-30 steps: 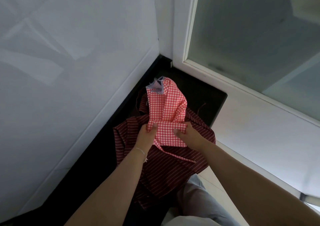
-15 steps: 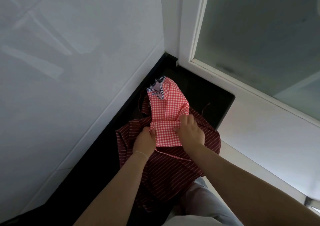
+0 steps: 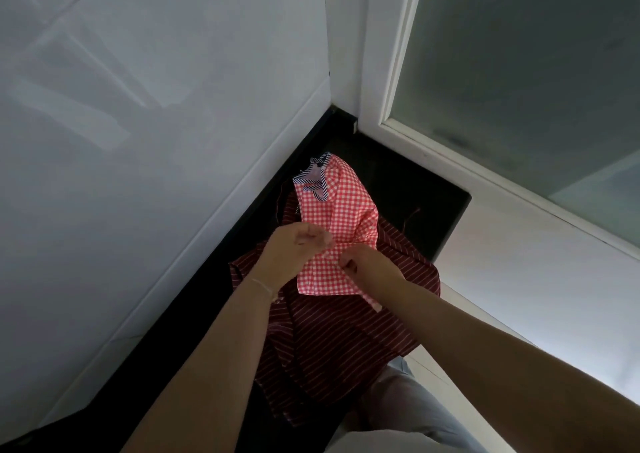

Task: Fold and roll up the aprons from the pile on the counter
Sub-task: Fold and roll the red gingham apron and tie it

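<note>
**Gingham apron mid-fold on dark surface**

Pictured: red-checked apron (image 3: 341,244) lying atop a maroon striped apron pile (image 3: 332,331) on the black surface (image 3: 408,189). Left hand (image 3: 291,255) at the fold's left edge, blurred, grip impossible to judge. Right hand (image 3: 367,262), fingers curled, pinching the checked cloth along its right edge. Seemingly folding, not yet rolling; next move likely calls for flattening the folded band between both grips, then rolling away from them. No containers in sight.
</note>
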Demonstrator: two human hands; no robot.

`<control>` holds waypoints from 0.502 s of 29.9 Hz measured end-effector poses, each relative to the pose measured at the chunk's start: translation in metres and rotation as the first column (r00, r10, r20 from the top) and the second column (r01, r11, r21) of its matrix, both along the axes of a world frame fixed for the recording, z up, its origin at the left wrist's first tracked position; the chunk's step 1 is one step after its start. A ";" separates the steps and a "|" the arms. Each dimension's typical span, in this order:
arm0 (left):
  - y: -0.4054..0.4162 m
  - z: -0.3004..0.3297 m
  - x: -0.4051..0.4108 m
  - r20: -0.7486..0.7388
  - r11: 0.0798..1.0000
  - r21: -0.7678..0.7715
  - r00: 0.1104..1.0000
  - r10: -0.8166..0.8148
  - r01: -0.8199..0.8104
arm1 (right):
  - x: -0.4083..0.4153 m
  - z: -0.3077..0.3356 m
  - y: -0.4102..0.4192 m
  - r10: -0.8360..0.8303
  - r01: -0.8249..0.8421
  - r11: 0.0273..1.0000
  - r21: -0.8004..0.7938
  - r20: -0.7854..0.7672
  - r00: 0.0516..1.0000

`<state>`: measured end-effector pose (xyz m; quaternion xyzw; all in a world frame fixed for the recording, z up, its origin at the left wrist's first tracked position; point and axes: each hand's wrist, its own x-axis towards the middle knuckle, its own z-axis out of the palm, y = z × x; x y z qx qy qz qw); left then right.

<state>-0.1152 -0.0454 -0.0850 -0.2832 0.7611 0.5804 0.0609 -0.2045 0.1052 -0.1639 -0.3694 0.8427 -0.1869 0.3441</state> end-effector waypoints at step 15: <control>0.020 -0.079 -0.031 0.071 0.722 -0.652 0.967 -0.243 0.230 | 0.011 -0.004 0.014 0.046 -0.046 0.998 -0.038 -0.001 0.999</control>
